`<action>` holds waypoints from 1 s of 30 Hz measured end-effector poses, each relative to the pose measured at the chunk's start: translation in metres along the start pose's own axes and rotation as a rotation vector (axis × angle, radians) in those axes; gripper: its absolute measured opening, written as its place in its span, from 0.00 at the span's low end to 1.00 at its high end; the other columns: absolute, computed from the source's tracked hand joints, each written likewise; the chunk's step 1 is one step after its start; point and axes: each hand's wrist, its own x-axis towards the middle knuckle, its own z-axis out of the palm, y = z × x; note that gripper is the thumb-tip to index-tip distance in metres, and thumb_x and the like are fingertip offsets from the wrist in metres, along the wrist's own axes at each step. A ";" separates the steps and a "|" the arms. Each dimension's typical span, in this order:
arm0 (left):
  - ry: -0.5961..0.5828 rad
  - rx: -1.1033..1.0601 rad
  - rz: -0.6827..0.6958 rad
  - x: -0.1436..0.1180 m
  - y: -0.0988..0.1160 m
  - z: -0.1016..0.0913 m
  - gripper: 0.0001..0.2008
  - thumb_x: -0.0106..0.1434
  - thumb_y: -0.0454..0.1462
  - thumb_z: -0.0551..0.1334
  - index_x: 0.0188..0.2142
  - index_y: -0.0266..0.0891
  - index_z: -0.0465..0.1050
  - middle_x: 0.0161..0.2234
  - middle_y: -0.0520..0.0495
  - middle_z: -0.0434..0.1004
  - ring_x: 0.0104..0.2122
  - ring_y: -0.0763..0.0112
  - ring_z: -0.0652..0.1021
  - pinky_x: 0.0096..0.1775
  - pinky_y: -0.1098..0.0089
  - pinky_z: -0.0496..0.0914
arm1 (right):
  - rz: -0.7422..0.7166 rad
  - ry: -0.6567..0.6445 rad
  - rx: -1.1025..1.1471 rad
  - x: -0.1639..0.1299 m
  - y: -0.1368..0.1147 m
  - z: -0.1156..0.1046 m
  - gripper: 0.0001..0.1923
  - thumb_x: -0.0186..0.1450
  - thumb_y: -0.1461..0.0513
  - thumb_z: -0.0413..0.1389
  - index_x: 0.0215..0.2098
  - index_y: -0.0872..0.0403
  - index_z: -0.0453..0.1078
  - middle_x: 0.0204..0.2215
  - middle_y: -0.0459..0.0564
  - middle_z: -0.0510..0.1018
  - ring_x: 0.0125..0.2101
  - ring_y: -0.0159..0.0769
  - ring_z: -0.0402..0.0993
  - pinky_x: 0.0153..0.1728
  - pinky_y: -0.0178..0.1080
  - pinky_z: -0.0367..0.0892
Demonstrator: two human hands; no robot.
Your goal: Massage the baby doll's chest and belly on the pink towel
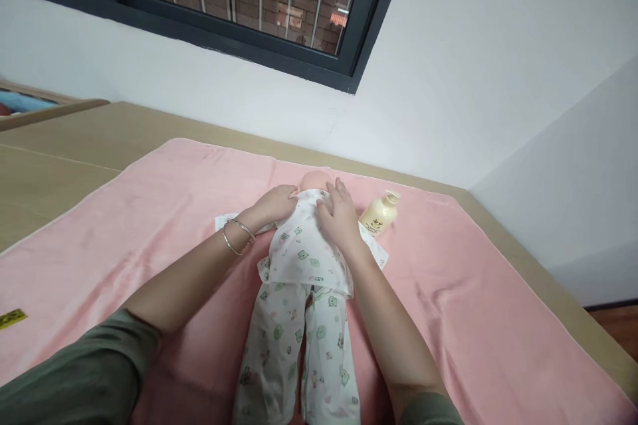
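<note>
A wooden table (74,139) carries a pink blanket (149,212), on which a doll (315,180) lies centrally, its head toward the wall. White patterned trousers (279,345) lie below its matching top (302,255). The right hand (341,216) rests on the top near the collar, fingers loosely extended; the left hand (276,204) touches the opposite shoulder, whether gripping cannot be told. A cream pump bottle (379,214) lies tilted beside the right hand.
</note>
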 end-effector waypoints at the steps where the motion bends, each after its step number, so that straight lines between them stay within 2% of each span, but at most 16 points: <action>1: 0.009 -0.004 -0.004 0.000 0.001 -0.002 0.18 0.65 0.39 0.54 0.47 0.39 0.80 0.49 0.42 0.84 0.52 0.55 0.81 0.53 0.64 0.73 | -0.037 -0.036 -0.029 -0.002 -0.003 0.004 0.31 0.75 0.55 0.46 0.72 0.59 0.56 0.74 0.61 0.51 0.74 0.48 0.43 0.72 0.51 0.42; 3: -0.022 -0.016 -0.001 0.000 0.003 -0.006 0.19 0.65 0.38 0.53 0.49 0.39 0.79 0.53 0.42 0.83 0.56 0.55 0.79 0.57 0.64 0.71 | -0.078 -0.138 -0.093 -0.005 -0.009 0.010 0.30 0.75 0.54 0.46 0.71 0.58 0.58 0.73 0.62 0.54 0.74 0.50 0.45 0.71 0.54 0.41; 5: -0.034 -0.024 -0.008 -0.001 0.005 -0.009 0.21 0.65 0.37 0.53 0.52 0.39 0.78 0.57 0.42 0.80 0.60 0.56 0.76 0.59 0.64 0.70 | -0.069 -0.178 -0.126 -0.007 -0.012 0.012 0.29 0.76 0.54 0.45 0.70 0.58 0.59 0.73 0.63 0.56 0.73 0.51 0.49 0.71 0.54 0.44; 8: -0.015 -0.036 -0.015 -0.002 0.006 -0.011 0.25 0.65 0.37 0.52 0.59 0.36 0.73 0.64 0.40 0.73 0.64 0.57 0.72 0.63 0.63 0.67 | -0.039 -0.051 -0.113 -0.008 -0.013 0.007 0.29 0.76 0.54 0.43 0.71 0.60 0.59 0.72 0.63 0.57 0.72 0.48 0.51 0.70 0.49 0.48; 10: 0.012 -0.043 -0.019 -0.002 0.006 -0.011 0.27 0.65 0.37 0.52 0.62 0.34 0.71 0.66 0.40 0.71 0.66 0.57 0.70 0.64 0.63 0.65 | -0.055 0.012 -0.110 -0.008 -0.013 0.006 0.30 0.76 0.54 0.42 0.71 0.60 0.58 0.73 0.63 0.55 0.73 0.47 0.48 0.71 0.49 0.46; 11: 0.024 -0.043 -0.019 -0.002 0.006 -0.010 0.27 0.65 0.37 0.52 0.62 0.35 0.70 0.66 0.40 0.70 0.66 0.58 0.69 0.65 0.64 0.65 | -0.068 0.000 -0.117 -0.008 -0.013 0.008 0.30 0.76 0.54 0.43 0.72 0.60 0.57 0.73 0.62 0.54 0.74 0.48 0.46 0.71 0.51 0.45; 14: 0.050 -0.040 -0.015 -0.001 0.004 -0.008 0.27 0.65 0.36 0.52 0.62 0.36 0.71 0.66 0.42 0.70 0.67 0.58 0.68 0.66 0.63 0.63 | -0.075 -0.126 -0.140 -0.009 -0.012 0.016 0.32 0.76 0.52 0.45 0.72 0.59 0.56 0.74 0.62 0.50 0.74 0.53 0.41 0.71 0.56 0.42; 16: 0.061 -0.044 -0.015 -0.001 0.004 -0.008 0.27 0.64 0.36 0.52 0.61 0.36 0.71 0.66 0.42 0.70 0.67 0.58 0.68 0.67 0.62 0.62 | -0.066 -0.158 -0.137 -0.010 -0.013 0.018 0.33 0.76 0.51 0.45 0.73 0.59 0.53 0.75 0.63 0.47 0.75 0.54 0.38 0.71 0.57 0.42; 21: 0.101 -0.109 -0.005 -0.002 0.006 -0.009 0.27 0.63 0.37 0.54 0.61 0.35 0.72 0.65 0.41 0.71 0.67 0.58 0.68 0.68 0.60 0.61 | -0.080 -0.058 -0.117 -0.013 -0.017 0.013 0.33 0.76 0.52 0.45 0.74 0.59 0.50 0.76 0.61 0.44 0.75 0.52 0.35 0.71 0.56 0.40; 26: 0.100 -0.301 -0.080 -0.001 0.008 -0.007 0.26 0.62 0.38 0.56 0.59 0.39 0.73 0.63 0.43 0.74 0.64 0.59 0.72 0.64 0.62 0.66 | -0.074 -0.153 -0.145 -0.012 -0.022 0.014 0.29 0.75 0.54 0.47 0.70 0.58 0.59 0.73 0.63 0.53 0.73 0.54 0.45 0.70 0.60 0.44; 28: 0.115 -0.338 -0.114 0.002 0.005 -0.006 0.26 0.61 0.38 0.57 0.58 0.38 0.74 0.62 0.42 0.75 0.62 0.58 0.74 0.63 0.61 0.67 | -0.095 -0.114 -0.119 -0.015 -0.029 0.003 0.26 0.73 0.58 0.47 0.67 0.59 0.65 0.71 0.64 0.60 0.71 0.53 0.52 0.70 0.58 0.47; 30: 0.150 -0.355 -0.121 0.004 0.003 -0.006 0.25 0.60 0.38 0.58 0.57 0.38 0.75 0.61 0.41 0.76 0.61 0.58 0.75 0.63 0.61 0.68 | -0.159 -0.006 -0.050 -0.027 -0.042 -0.020 0.23 0.71 0.63 0.46 0.60 0.57 0.72 0.66 0.60 0.69 0.68 0.48 0.61 0.70 0.54 0.51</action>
